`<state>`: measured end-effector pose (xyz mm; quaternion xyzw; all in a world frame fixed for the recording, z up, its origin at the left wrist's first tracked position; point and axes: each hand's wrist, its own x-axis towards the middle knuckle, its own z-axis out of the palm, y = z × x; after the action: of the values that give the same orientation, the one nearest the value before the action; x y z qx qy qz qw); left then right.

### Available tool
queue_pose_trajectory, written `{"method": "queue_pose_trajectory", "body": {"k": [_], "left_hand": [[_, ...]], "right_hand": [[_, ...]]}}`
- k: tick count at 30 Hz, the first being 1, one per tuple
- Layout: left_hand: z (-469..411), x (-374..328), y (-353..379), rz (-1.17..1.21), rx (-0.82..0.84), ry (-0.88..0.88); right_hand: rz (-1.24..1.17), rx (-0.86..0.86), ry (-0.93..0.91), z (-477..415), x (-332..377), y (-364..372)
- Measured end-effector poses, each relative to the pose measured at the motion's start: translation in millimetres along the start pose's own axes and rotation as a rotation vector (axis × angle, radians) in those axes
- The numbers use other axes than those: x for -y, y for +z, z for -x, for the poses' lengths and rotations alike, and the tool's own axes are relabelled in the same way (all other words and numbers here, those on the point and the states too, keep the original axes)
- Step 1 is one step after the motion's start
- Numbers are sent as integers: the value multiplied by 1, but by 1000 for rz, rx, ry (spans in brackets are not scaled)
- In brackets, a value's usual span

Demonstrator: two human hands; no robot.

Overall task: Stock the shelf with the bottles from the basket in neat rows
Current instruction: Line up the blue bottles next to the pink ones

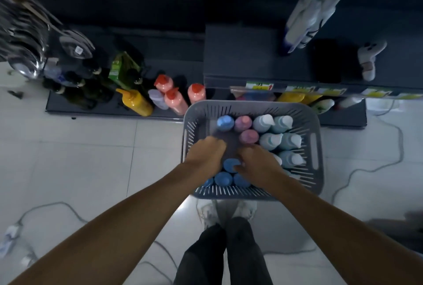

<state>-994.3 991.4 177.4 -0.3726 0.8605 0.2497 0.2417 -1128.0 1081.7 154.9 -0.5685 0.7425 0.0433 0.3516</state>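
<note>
The bottles sit upright in the grey basket [251,110], which rests on the white floor at centre frame: blue-capped bottles [225,123] toward its lower left and upper left, 2 pink-capped bottles [249,136] in the middle, pale teal bottles with white caps [286,140] down its right side. Both hands are down among them. The left hand [206,154] is curled over the open gap left of centre, and I cannot tell whether it has hold of anything; the right hand [254,161] has its fingers wrapped partly round a blue cap at the lower middle, closing on it but not clearly clamped. Just above the basket lies the dark lower shelf [109,107], carrying 3 peach bottles with red caps [176,99] and a yellow bottle [135,102]. My worry is that lifting 1 packed bottle could topple its neighbours, or a cap-only hold could slip. White cables [366,170] trail across the floor near the feet, a tripping risk.
</note>
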Motion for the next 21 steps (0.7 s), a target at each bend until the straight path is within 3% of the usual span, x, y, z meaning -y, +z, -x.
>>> {"method": "queue_pose_trajectory", "body": {"k": [5, 21], "left_hand": [[-17, 6, 34, -98, 21, -12], [-29, 8, 47, -65, 15, -78]], "right_hand": [[-2, 45, 30, -15, -7, 33], [77, -93, 2, -37, -10, 51]]}}
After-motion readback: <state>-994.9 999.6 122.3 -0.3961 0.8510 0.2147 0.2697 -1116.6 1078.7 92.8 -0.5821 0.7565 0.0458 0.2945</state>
